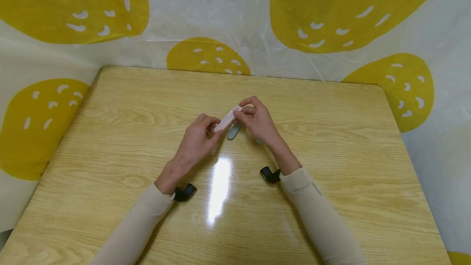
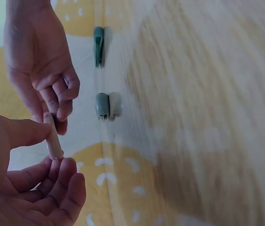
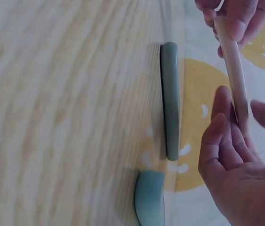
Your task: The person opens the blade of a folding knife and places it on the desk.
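A slim, pale pink bar with rounded ends (image 1: 225, 121) is held above the table between both hands. My left hand (image 1: 198, 136) pinches its lower end, and in the left wrist view the thumb of that left hand (image 2: 10, 155) presses on its side. At the upper end, my right hand (image 1: 259, 122) grips it between thumb and bent fingers; a small dark mark shows there. In the right wrist view the bar (image 3: 236, 75) lies along the fingers of the right hand (image 3: 240, 174). Below lies a long grey-green rounded piece (image 3: 170, 101), with a second green piece (image 3: 149, 197) nearby, mostly covered by the right hand in the head view.
The wood-grain table (image 1: 128, 167) has a bright light reflection near its middle. A patterned white and yellow sheet (image 1: 206, 7) hangs behind and beside it. Black wrist mounts (image 1: 185, 192) stick out from both sleeves, low over the table.
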Demonstrator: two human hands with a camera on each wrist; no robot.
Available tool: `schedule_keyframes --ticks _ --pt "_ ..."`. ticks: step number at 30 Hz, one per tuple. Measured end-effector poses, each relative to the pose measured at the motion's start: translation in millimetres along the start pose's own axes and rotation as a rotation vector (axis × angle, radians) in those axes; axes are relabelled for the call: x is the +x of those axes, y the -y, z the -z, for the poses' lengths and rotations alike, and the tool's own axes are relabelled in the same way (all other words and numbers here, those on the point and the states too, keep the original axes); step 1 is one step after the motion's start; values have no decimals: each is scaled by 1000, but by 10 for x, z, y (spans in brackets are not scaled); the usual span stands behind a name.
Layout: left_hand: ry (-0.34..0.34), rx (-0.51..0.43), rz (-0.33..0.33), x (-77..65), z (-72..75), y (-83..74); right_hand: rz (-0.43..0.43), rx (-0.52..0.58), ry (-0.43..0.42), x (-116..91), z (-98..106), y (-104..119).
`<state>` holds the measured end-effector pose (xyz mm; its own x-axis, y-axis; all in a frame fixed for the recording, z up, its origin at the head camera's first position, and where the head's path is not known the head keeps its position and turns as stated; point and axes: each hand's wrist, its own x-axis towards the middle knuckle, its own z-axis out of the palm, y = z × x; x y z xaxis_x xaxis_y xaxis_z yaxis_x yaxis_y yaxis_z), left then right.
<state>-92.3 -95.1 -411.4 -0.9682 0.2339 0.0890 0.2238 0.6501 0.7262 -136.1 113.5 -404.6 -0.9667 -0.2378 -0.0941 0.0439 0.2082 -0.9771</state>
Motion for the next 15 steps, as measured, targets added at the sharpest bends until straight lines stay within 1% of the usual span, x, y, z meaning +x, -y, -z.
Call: schedule_keyframes --ticks 6,10,15 --pt "11 -8 -8 10 -10 -10 -12 53 -52 -12 -9 7" --pt "12 -25 -19 6 -12 0 -17 86 -67 -29 -3 4" --pt "-23 -59 -4 12 -12 33 -6 142 -57 -35 -10 6"
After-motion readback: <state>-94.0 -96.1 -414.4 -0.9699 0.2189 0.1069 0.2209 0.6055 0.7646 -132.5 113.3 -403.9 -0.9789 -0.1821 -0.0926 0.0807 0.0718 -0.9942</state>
